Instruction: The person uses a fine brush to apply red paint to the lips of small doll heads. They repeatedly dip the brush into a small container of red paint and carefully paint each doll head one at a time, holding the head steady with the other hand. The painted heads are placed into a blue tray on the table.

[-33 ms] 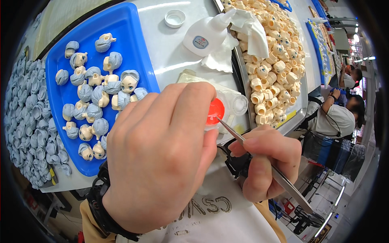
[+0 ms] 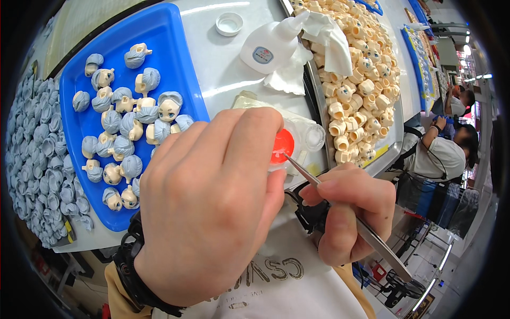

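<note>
A pair of metal tweezers (image 2: 382, 247) is gripped between the thumb and bent fingers of the right hand (image 2: 355, 215), its tip pointed ahead and left of them, at a round red dish (image 2: 282, 146). That dish is partly covered by the left hand (image 2: 210, 199), whose fingers are curled downward; whether anything is grasped by them cannot be told, since their tips are hidden. Ahead of the right fingers, a small clear cup (image 2: 315, 137) is seen beside the dish. To the left of the left fingers, doll heads (image 2: 170, 110) are spread in a blue tray (image 2: 159, 34)
</note>
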Available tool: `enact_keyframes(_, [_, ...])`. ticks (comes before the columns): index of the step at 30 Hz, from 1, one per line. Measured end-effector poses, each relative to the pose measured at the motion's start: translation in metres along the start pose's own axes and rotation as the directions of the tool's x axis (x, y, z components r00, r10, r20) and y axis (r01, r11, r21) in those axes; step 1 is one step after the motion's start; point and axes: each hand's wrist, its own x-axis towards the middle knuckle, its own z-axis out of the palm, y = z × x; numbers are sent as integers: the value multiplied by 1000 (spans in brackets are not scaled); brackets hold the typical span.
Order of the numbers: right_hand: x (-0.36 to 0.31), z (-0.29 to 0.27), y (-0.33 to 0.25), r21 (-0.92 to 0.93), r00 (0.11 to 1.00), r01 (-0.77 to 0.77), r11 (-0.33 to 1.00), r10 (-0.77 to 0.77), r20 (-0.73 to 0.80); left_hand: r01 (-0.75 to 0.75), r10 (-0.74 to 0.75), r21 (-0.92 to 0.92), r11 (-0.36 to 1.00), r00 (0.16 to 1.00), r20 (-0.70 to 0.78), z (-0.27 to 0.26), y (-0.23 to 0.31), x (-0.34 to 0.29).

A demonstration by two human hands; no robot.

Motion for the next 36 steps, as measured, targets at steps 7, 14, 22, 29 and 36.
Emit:
enact_keyframes(7, [1, -8, 7, -54, 977, 128, 990, -116, 178, -2, 2, 11, 1000, 1000, 14, -1, 1, 0])
enact_keyframes(14, [-11, -11, 24, -36, 952, 228, 973, -215, 216, -13, 13, 6, 1000, 1000, 19, -2, 1, 2])
enact_keyframes(22, [-25, -5, 28, -54, 966, 211, 976, -200, 163, -12, 12, 1, 1000, 1000, 13, -1, 1, 2])
enact_keyframes(29, [-29, 1, 32, -68, 967, 237, 969, -228, 117, 1, -2, 10, 1000, 1000, 8, 0, 2, 1])
enact_keyframes(36, [-27, 2, 31, -126, 958, 283, 951, -273, 89, 9, -9, 10, 1000, 1000, 6, -1, 2, 0])
